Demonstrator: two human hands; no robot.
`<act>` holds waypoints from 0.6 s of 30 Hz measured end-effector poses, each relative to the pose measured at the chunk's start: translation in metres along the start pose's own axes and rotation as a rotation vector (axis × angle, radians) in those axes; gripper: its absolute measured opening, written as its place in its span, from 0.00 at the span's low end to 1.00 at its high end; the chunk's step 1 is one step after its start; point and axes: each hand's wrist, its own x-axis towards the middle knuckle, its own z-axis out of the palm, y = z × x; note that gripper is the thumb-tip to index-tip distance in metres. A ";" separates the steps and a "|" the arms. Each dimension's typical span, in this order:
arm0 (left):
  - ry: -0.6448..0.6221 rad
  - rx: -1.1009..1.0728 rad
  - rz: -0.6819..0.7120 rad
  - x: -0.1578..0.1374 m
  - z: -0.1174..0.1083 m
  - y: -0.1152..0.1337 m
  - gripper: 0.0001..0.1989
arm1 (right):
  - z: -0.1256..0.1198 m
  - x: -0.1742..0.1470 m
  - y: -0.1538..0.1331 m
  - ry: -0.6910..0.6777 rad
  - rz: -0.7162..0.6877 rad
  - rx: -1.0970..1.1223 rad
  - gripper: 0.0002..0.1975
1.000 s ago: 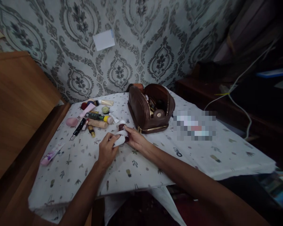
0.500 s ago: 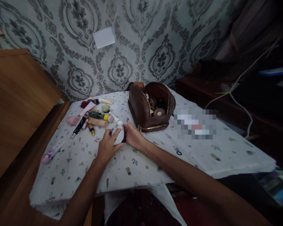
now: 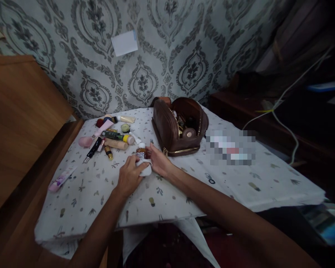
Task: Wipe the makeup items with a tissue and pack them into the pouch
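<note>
Amber, white-topped, labelled bottle (image 3: 141, 153) at left hand's (image 3: 130, 174) one o'clock; bunched white cloth (image 3: 145, 171) pinched therein; right hand (image 3: 160, 161) at bottle's four o'clock, grasp undeterminable; brown leather-look zip bag (image 3: 169, 136), two o'clock.

White cloth (image 3: 145, 170) lower, amber bottle (image 3: 142, 150) more exposed, label (image 3: 140, 155) now visible

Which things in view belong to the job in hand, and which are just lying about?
In use:
- amber bottle
- white cloth, in the left hand
- right hand, beside the bottle

Lying about, untouched:
- bag
- pink tube
- cream tube
</note>
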 end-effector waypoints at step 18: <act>0.016 -0.167 -0.345 0.000 0.017 -0.001 0.36 | 0.004 0.002 0.011 0.047 -0.260 0.025 0.14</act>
